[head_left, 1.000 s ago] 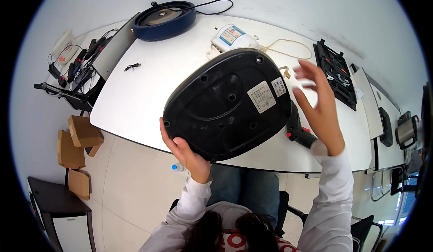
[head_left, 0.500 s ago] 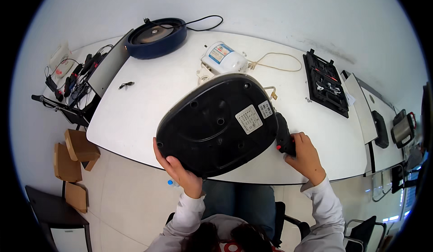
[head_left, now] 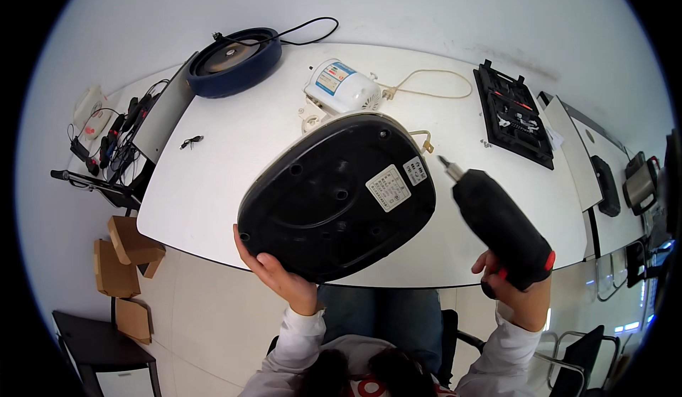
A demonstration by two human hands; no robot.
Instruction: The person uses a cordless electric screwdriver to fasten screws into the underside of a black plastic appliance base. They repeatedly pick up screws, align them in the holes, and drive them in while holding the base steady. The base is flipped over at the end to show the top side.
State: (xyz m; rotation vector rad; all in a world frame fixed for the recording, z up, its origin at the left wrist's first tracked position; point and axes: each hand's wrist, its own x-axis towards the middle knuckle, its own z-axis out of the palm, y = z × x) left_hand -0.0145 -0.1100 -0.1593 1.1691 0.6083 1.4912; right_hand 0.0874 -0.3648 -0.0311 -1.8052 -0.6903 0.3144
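My left hand point(head_left: 283, 282) grips the lower left edge of a rounded appliance base point(head_left: 305, 184), tilted so that its black underside shows. Recessed screw holes and two pale labels mark that underside. In my right hand point(head_left: 522, 306) is a black and red cordless screwdriver point(head_left: 497, 223). Its bit points up and to the left, apart from the base's right edge. Just behind the base lies a white motor housing point(head_left: 344, 88) with a blue label, and a short cord with a plug point(head_left: 428, 145) sticks out beside the base.
A dark blue round appliance point(head_left: 234, 70) with a black cord stands at the far left of the white table point(head_left: 206, 205). At the right lies an open black tool case point(head_left: 515, 116), with small screws point(head_left: 486, 143) next to it. A short black cable point(head_left: 191, 142) rests on the left.
My right hand has raised the screwdriver from beside the base's right edge and swung it out to the right, bit toward the base. My left hand still holds the base.
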